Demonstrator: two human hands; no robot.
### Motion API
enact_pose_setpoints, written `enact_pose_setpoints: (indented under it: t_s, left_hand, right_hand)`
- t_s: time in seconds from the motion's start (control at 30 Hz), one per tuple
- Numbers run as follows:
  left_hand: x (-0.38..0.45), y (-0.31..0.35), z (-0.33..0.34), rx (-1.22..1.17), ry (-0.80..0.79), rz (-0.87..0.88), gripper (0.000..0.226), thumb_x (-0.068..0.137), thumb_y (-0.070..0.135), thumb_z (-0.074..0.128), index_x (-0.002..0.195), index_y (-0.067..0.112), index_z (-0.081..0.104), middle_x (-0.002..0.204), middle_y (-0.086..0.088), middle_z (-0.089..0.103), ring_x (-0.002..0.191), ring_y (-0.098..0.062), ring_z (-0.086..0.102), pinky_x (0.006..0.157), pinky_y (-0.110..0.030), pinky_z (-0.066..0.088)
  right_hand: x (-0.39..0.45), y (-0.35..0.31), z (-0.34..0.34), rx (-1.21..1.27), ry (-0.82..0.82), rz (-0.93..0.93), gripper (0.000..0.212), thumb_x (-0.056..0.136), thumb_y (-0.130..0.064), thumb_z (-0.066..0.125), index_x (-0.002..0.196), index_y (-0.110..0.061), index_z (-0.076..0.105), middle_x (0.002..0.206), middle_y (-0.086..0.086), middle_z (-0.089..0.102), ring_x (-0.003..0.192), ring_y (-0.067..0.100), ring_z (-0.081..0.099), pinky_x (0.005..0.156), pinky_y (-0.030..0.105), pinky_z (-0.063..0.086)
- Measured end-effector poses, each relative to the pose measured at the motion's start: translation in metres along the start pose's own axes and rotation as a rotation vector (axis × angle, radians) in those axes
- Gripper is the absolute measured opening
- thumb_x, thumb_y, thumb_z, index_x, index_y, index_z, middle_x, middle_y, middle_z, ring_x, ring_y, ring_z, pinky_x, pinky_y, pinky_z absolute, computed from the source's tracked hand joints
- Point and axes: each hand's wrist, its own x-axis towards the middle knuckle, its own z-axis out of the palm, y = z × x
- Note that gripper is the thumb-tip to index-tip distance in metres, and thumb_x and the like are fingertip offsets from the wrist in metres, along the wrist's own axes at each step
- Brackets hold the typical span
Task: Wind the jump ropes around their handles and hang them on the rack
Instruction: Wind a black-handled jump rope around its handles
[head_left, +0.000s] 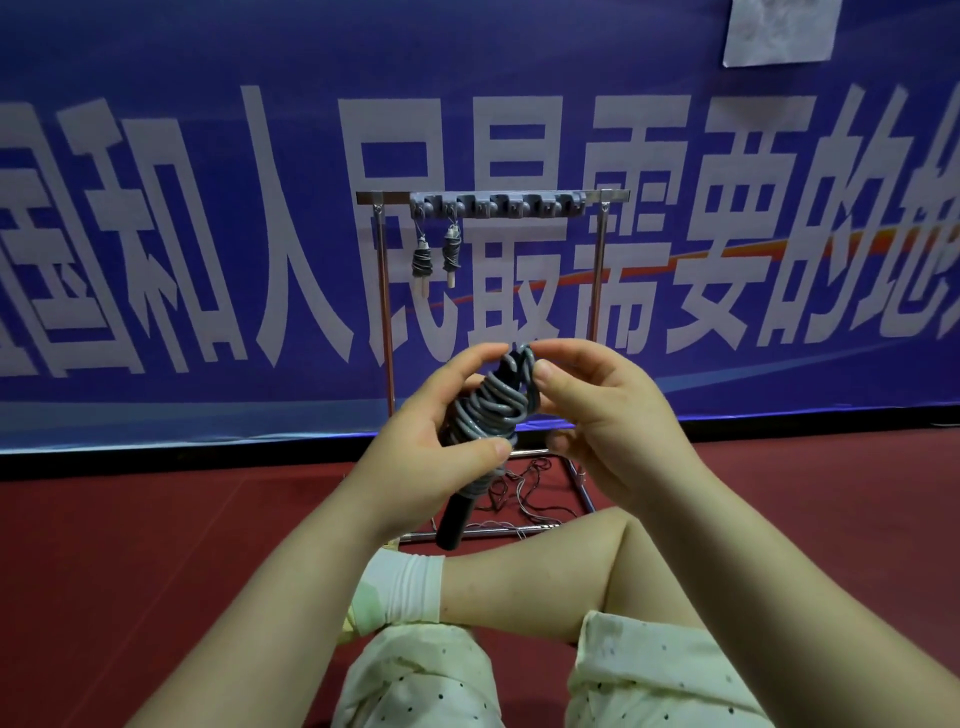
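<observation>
A grey jump rope (493, 402) is wound in many turns round its black handles (457, 522). My left hand (431, 436) grips the wound bundle from the left, thumb across the coils. My right hand (608, 415) pinches the rope's top loop with thumb and fingers. Behind stands a metal rack (597, 270) with a grey hook bar (498, 203). Two wound ropes with white handles hang from its left hooks: one (422, 262) and the other (451, 254).
Loose thin rope (524, 491) lies tangled on the red floor inside the rack's base frame (584, 488). A blue banner (208, 234) with large white characters covers the wall behind. My crossed legs and a white sock (400, 587) fill the foreground.
</observation>
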Motion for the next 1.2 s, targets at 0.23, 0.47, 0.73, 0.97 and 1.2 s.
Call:
enact_pose_setpoints:
  t_s: [0.23,0.47,0.73,0.97,1.2]
  left_hand:
    - [-0.002,0.001,-0.001,0.019,-0.030,0.000,0.064,0.069,0.020,0.064,0.113,0.063,0.048,0.120,0.003,0.055,0.104,-0.017,0.062,0.087,-0.036,0.055]
    - [0.000,0.004,0.010,-0.036,-0.043,0.049,0.065,0.069,0.020,0.065,0.113,0.064,0.047,0.122,0.011,0.053,0.107,-0.012,0.061,0.084,-0.030,0.054]
    - [0.001,-0.001,0.012,-0.216,-0.040,-0.009,0.069,0.054,0.030,0.062,0.115,0.045,0.034,0.131,0.000,0.046,0.098,-0.008,0.063,0.077,-0.026,0.051]
    - [0.000,-0.009,0.009,-0.403,-0.105,-0.030,0.073,0.056,0.028,0.061,0.125,0.041,0.043,0.115,-0.010,0.057,0.091,-0.018,0.063,0.074,-0.031,0.051]
    - [0.001,-0.004,0.007,-0.418,-0.022,-0.126,0.055,0.074,0.022,0.065,0.122,0.041,0.048,0.114,-0.009,0.061,0.073,-0.025,0.067,0.066,-0.038,0.056]
  right_hand:
    - [-0.003,-0.001,0.000,0.009,-0.036,0.042,0.015,0.093,-0.013,0.056,0.105,-0.013,0.066,0.089,0.006,0.070,0.063,0.009,0.061,0.041,0.018,0.041]
    - [-0.006,-0.005,-0.005,0.155,-0.024,-0.035,0.012,0.091,-0.013,0.054,0.094,-0.010,0.066,0.076,0.003,0.068,0.062,0.012,0.064,0.045,0.018,0.048]
    - [0.001,-0.016,-0.016,0.264,-0.329,0.118,0.026,0.082,-0.020,0.060,0.101,-0.006,0.070,0.087,0.015,0.068,0.067,0.017,0.067,0.049,0.023,0.056]
    - [0.011,-0.017,-0.016,0.193,-0.435,0.178,0.030,0.083,-0.024,0.063,0.105,-0.004,0.058,0.087,0.013,0.066,0.067,0.019,0.066,0.050,0.026,0.057]
    - [0.031,-0.004,-0.012,0.135,-0.314,0.128,0.032,0.078,-0.027,0.070,0.094,-0.004,0.055,0.088,0.013,0.056,0.080,0.021,0.056,0.064,0.027,0.056]
